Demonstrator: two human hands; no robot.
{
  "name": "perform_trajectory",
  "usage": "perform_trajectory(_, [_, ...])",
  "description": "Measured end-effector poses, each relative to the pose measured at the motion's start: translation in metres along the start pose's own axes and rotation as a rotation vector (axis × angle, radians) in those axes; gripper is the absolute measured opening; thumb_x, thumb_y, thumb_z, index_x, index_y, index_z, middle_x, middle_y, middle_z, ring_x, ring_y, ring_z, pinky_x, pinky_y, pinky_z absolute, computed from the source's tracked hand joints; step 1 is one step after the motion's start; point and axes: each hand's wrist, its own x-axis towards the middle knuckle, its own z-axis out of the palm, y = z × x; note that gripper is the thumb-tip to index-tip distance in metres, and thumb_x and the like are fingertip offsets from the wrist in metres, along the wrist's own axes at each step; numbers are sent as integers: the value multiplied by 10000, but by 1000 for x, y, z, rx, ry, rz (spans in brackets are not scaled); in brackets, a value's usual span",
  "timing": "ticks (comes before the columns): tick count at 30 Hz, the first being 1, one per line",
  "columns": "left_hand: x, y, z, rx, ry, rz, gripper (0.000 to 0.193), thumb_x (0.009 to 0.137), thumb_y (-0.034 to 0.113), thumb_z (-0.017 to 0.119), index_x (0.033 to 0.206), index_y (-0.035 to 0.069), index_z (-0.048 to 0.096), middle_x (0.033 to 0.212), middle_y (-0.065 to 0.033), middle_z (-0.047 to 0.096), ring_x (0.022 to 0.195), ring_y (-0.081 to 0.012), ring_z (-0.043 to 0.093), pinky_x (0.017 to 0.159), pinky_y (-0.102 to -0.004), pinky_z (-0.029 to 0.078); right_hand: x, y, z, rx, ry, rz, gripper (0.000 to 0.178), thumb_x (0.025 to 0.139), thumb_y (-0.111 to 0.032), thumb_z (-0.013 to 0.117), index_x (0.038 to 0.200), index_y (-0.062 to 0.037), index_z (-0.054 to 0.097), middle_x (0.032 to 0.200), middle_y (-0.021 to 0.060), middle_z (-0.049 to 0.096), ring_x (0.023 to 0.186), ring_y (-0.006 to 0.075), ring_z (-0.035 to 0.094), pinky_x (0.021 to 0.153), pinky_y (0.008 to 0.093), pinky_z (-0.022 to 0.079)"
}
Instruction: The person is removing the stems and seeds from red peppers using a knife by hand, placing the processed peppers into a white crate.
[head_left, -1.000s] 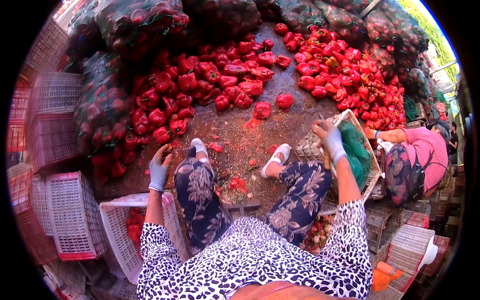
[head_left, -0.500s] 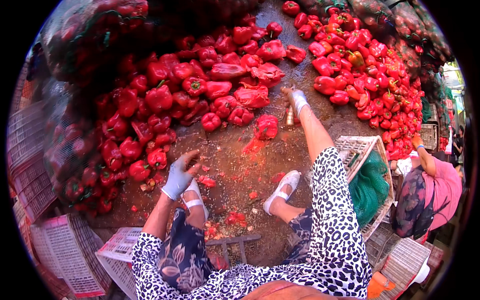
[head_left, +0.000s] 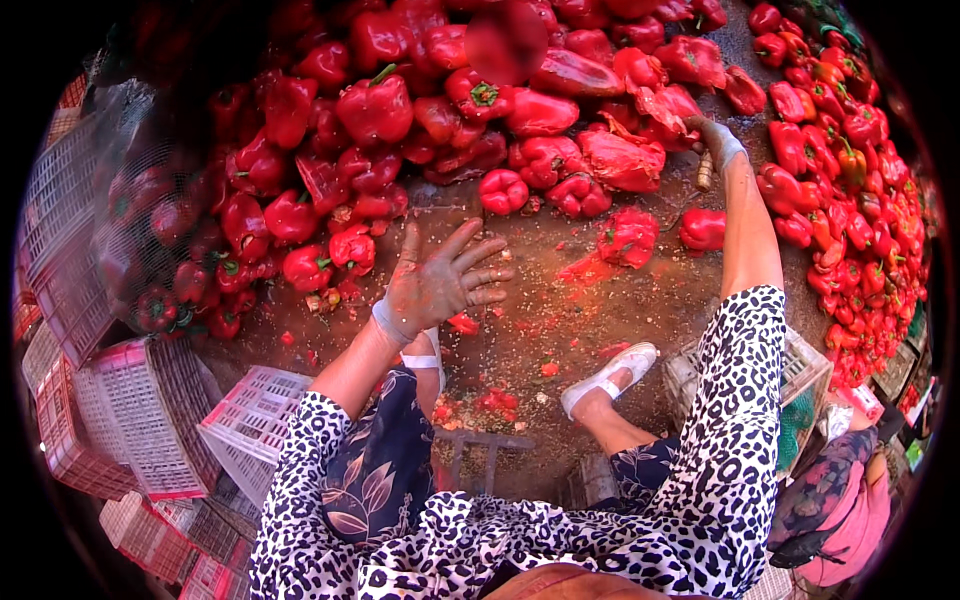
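Hands are well apart; neither touches the other. The left hand point(head_left: 445, 278) is wide open, thumb and fingers spread, held above the wet brown floor point(head_left: 520, 330) in front of the left shoe point(head_left: 423, 350); it grips nothing. A pale glove cuff point(head_left: 392, 322) shows at its wrist. The right hand point(head_left: 712, 140), on an outstretched arm, is closed around a short brown handle point(head_left: 705, 172), whose lower end projects below the palm. The working end of the tool is hidden. Its fingers are at a torn red bell pepper point(head_left: 670, 112) on the right-hand edge of the near heap of red bell peppers point(head_left: 375, 108); contact with it cannot be confirmed.

Two loose peppers lie on the floor near the heap: a ragged one point(head_left: 628, 237) and a smoother one point(head_left: 703, 229) below the right hand. A second pepper pile point(head_left: 850, 165) lies to the right of the right forearm. On the left are a mesh sack of peppers point(head_left: 150, 215) and stacked plastic crates point(head_left: 140, 410).
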Motion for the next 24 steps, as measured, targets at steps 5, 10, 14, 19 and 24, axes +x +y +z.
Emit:
perform_trajectory(5, [3, -2, -8, 32, -25, -48, 823, 878, 719, 323, 1494, 179, 245, 1513, -187, 275, 1296, -452, 388, 1069, -582, 310, -15, 37, -10, 286, -85, -123, 215, 773, -237, 679, 956, -135, 626, 741, -26, 576, 554, 107, 489, 447, 225, 393])
perform_trajectory(10, [-8, -16, -16, 192, -2, -40, 810, 898, 678, 357, 1490, 137, 237, 1478, -214, 318, 1252, -421, 445, 1052, -548, 355, -65, 70, 27, 607, 40, -204, 205, 782, -235, 693, 944, -172, 583, 683, -20, 540, 511, 108, 482, 465, 268, 410])
perform_trajectory(14, [-26, -29, -17, 317, -3, -14, 751, 933, 618, 369, 1477, 112, 257, 1430, -204, 366, 1206, -374, 488, 1025, -514, 399, -132, 84, 33, 851, 83, -94, 176, 797, -118, 655, 945, -137, 562, 663, -23, 524, 447, 84, 453, 388, 225, 395])
perform_trajectory(19, [-42, -43, -14, 456, -28, -5, 694, 951, 546, 428, 1468, 108, 280, 1404, -177, 397, 1164, -330, 522, 991, -471, 439, -241, 89, 48, 771, -31, -293, 131, 842, -84, 609, 956, -116, 553, 718, -28, 533, 467, 54, 448, 395, 182, 373])
perform_trajectory(24, [-72, -48, 10, 621, -67, 68, 692, 939, 503, 492, 1469, 107, 290, 1438, -151, 383, 1192, -303, 514, 980, -439, 453, -358, 59, 88, 743, -247, -365, 106, 840, -67, 576, 945, -82, 581, 727, -15, 560, 463, 49, 461, 359, 148, 365])
